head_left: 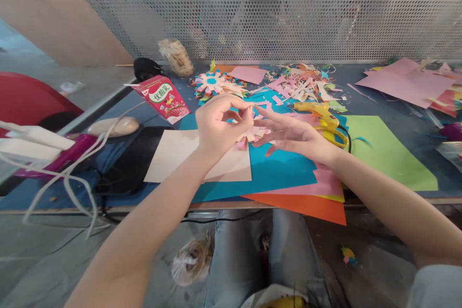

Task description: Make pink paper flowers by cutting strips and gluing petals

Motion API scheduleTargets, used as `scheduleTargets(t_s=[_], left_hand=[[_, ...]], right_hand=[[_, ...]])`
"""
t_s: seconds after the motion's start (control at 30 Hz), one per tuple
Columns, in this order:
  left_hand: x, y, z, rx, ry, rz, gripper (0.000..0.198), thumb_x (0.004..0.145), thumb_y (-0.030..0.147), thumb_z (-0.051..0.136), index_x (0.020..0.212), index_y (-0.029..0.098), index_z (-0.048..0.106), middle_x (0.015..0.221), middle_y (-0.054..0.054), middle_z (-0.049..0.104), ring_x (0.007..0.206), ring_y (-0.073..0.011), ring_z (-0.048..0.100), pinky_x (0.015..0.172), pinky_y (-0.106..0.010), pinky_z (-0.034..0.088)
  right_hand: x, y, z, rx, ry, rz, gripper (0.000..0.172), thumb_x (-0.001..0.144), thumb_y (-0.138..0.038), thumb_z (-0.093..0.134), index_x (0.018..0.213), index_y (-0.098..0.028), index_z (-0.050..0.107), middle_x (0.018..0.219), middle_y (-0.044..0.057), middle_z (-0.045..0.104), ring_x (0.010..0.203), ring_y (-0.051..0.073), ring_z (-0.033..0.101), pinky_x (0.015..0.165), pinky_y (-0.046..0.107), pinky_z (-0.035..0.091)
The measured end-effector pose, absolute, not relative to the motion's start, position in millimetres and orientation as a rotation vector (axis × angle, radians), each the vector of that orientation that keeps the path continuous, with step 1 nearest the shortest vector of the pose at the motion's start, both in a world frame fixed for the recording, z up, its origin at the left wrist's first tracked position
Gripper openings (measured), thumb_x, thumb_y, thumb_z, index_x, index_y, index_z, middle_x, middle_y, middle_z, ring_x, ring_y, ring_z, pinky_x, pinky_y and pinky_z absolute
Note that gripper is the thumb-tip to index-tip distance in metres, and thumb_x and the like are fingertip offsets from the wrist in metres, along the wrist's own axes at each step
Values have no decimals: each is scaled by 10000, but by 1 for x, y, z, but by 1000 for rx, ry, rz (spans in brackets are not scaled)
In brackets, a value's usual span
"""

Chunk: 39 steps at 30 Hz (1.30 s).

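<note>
My left hand (216, 125) is curled in a pinch on a small pale pink paper cut-out flower (254, 133), held just above the sheets on the table. My right hand (292, 134) reaches in from the right with fingers stretched out and spread, its fingertips touching the same paper flower. Under both hands lie a beige sheet (180, 156), a teal sheet (277, 168), a pink sheet (327, 183) and an orange sheet (306, 204). A yellow glue gun (323, 118) lies just behind my right hand.
A red milk carton (166, 98) lies at the back left, a finished multicoloured paper flower (212, 83) and a heap of paper scraps (303, 82) behind. A green sheet (382, 151) and pink sheets (407, 84) lie right. A perforated metal screen (231, 9) closes the back.
</note>
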<state>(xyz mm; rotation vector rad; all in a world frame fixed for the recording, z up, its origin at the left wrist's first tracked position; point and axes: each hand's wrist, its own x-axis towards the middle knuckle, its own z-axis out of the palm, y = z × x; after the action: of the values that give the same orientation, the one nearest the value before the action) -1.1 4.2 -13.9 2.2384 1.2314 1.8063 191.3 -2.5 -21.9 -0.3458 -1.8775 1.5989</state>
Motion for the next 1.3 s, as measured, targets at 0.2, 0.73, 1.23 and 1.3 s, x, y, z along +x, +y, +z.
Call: scheduleTargets(t_s=[0.2, 0.73, 1.23, 1.3], left_hand=[[-5, 7, -11, 2035, 1152, 1791, 129, 835, 305, 543, 804, 212, 626, 819, -28, 664, 717, -124, 643, 468, -211, 499], [0, 2, -14, 2043, 1020, 1696, 114, 772, 290, 628, 816, 200, 683, 839, -31, 694, 638, -109, 637, 437, -201, 499], [11, 0, -20, 1835, 764, 1165, 229, 741, 393, 656, 763, 166, 677, 673, -35, 657, 436, -94, 561, 369, -214, 459], [12, -1, -18, 1810, 755, 1117, 256, 748, 422, 642, 725, 168, 665, 611, -17, 633, 405, -78, 528, 369, -203, 449]], right_hand=[[193, -3, -18, -383, -1789, 1584, 567, 821, -242, 567, 1341, -355, 375, 1379, 22, 464, 1026, 181, 612, 765, 330, 560], [194, -1, -18, -371, -1835, 1443, 457, 820, -269, 582, 1263, -320, 480, 1251, 28, 570, 923, 159, 642, 700, 304, 554], [194, -6, -17, -680, -1973, 456, 199, 820, -291, 586, 985, -298, 697, 997, 2, 697, 969, 176, 621, 855, 346, 531], [195, -5, -18, -663, -1976, 447, 195, 822, -290, 582, 977, -304, 700, 991, -10, 701, 955, 170, 630, 884, 354, 521]])
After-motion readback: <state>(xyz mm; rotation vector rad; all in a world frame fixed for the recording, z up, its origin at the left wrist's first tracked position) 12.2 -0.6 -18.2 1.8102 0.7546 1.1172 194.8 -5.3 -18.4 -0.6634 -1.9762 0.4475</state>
